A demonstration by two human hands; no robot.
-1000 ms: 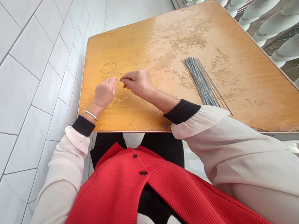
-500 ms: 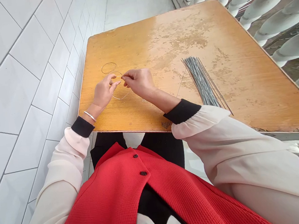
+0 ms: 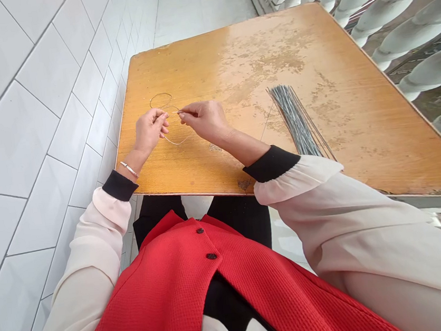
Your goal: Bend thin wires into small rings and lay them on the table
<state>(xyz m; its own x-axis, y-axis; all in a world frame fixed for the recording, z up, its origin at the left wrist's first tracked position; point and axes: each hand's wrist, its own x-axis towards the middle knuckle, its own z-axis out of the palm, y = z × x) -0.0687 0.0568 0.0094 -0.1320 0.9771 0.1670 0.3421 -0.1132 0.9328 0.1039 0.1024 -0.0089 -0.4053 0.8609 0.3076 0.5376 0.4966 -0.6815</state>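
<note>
My left hand and my right hand meet over the near left part of a worn wooden table. Both pinch a thin wire bent into a loop, which hangs between them just above the tabletop. The fingertips of the two hands are a few centimetres apart at the top of the loop. A second finished wire ring lies flat on the table just beyond my left hand. A bundle of straight grey wires lies to the right of my right forearm.
A white tiled wall runs close along the table's left edge. White balusters stand past the right edge. The table's near edge is at my lap, over a red vest.
My left hand has shifted slightly left and regripped the wire, so the fingertips are a little further apart. The loop has stayed between the hands.
</note>
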